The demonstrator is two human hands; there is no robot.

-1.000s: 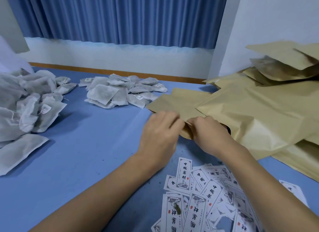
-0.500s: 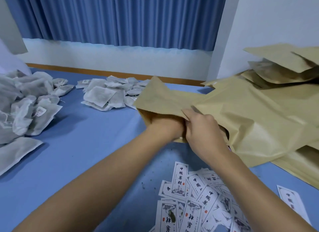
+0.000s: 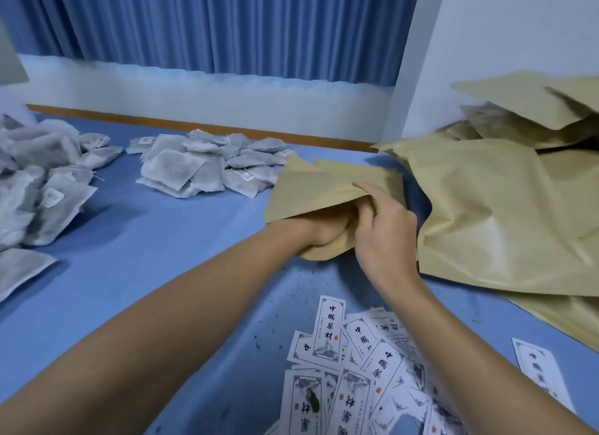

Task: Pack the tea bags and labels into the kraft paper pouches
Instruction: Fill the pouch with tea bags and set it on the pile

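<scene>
Pinching kraft pouch (image 3: 324,188) mouth: right hand (image 3: 385,230) | left hand (image 3: 324,232) inside, fingers hidden | labels (image 3: 327,334) read 中國藥材

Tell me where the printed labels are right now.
Head view, bottom centre-right: the printed labels lie heaped on the blue table, just nearer the person than the pouch.

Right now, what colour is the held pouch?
Plain kraft tan, no print; the pouch shows best in the head view.
</scene>
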